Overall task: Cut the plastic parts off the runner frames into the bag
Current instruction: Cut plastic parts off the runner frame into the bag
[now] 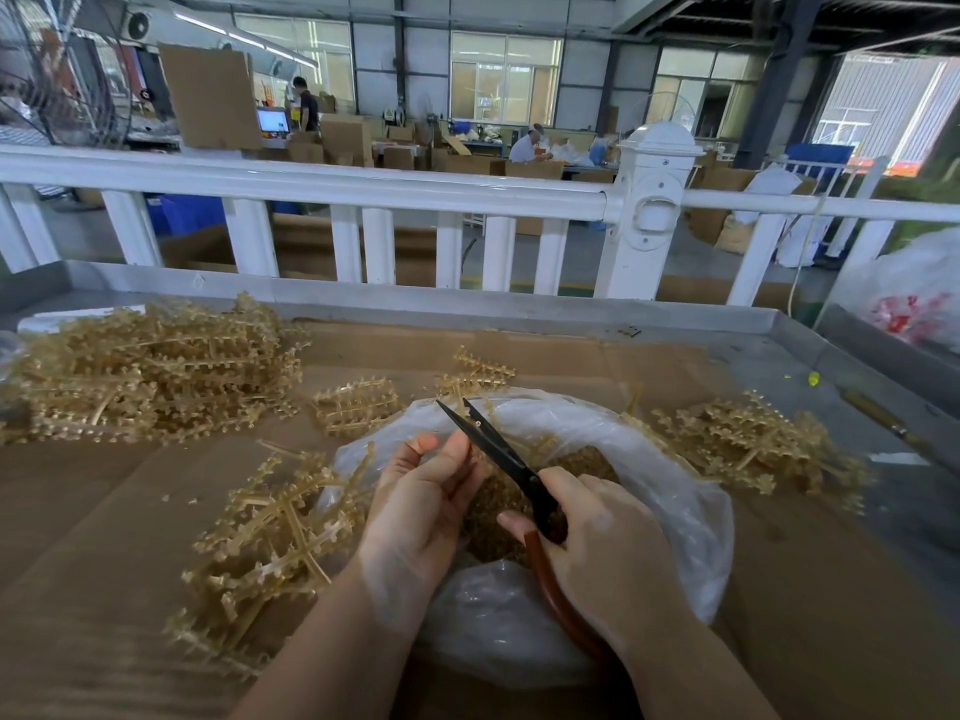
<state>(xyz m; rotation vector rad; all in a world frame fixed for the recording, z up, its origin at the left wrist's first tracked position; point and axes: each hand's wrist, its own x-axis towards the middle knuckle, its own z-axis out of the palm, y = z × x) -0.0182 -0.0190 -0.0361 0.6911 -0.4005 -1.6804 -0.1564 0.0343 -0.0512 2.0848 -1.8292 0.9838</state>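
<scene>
My right hand (pixel 597 543) grips black scissors (pixel 498 449) by their reddish-brown handles, the blades parted and pointing up-left over the clear plastic bag (pixel 691 511). Cut tan parts (pixel 498 517) fill the bag's bottom. My left hand (pixel 421 501) hovers over the bag's left edge, its fingers curled around a thin tan runner piece (pixel 460 402) that rises between the blades; how much of it the hand covers I cannot tell. Tan runner frames (pixel 275 543) lie just left of the bag.
A big heap of runner frames (pixel 145 376) fills the far left of the cardboard-lined table (pixel 104 501), a smaller heap (pixel 753 439) sits right of the bag, and a few frames (pixel 358 405) lie behind it. A white railing (pixel 363 189) stands beyond the table.
</scene>
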